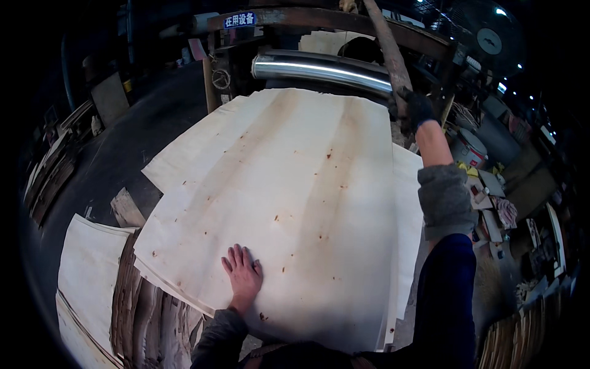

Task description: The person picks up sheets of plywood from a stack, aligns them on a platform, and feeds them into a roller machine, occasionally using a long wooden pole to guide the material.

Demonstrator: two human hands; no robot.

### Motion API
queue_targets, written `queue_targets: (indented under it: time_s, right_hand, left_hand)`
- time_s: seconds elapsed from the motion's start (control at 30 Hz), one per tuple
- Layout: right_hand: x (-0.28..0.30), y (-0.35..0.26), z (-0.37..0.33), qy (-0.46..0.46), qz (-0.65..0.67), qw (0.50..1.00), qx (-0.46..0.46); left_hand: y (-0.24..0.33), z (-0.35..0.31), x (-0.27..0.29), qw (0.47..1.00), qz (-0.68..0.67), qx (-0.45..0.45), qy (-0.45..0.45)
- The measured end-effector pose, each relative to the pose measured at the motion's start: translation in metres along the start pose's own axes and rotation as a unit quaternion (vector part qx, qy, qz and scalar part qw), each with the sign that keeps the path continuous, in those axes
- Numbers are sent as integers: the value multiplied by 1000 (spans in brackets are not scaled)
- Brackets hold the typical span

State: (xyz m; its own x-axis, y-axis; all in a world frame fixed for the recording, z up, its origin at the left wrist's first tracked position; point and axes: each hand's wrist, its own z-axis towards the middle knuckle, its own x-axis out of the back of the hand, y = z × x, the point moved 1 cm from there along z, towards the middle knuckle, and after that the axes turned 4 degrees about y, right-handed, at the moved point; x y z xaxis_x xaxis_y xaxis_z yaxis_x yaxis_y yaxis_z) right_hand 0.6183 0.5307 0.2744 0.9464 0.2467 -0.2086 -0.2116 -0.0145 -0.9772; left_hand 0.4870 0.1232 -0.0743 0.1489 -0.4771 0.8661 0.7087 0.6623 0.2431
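Note:
Large pale wood veneer sheets (276, 184) lie stacked in front of me, with brown streaks and small dark knots on the top one. My left hand (243, 273) is bare and rests flat on the top sheet near its front left part, fingers stretched forward. At the far right, my right hand (418, 109) wears a dark glove and is closed round the lower end of a long wooden pole (388, 49). The pole slants up and left, past the beam. A shiny metal roller (319, 71) lies across just beyond the far edge of the sheets.
A rusty beam (295, 16) with a blue sign (239, 20) spans above the roller. More veneer stacks (95, 258) stand at the lower left. A large fan (488, 40) is at the upper right. On the right are a white bucket (472, 147) and scattered scraps.

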Motion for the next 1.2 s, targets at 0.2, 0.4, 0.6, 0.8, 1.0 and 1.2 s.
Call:
queue_targets:
  time_s: [0.2, 0.4, 0.6, 0.8, 1.0, 1.2]
  right_hand:
    - [22, -34, 54, -25, 19, 998, 60]
    - [-12, -63, 15, -64, 64, 995, -34]
    - [-15, -59, 55, -34, 49, 998, 10]
    - [-5, -55, 58, -67, -14, 997, 48]
    - [-71, -36, 36, -106, -30, 990, 91]
    - [-32, -45, 38, -54, -34, 993, 102]
  left_hand:
    - [2, 4, -4, 1000, -14, -17, 16]
    - [-10, 0, 2, 1000, -13, -8, 25]
    - [-5, 0, -2, 999, -21, -12, 34]
    - [-2, 0, -15, 999, -25, -21, 26]
    - [-21, -4, -12, 1000, 6, 10, 5]
    - [5, 1, 36, 997, 53, -58, -5]
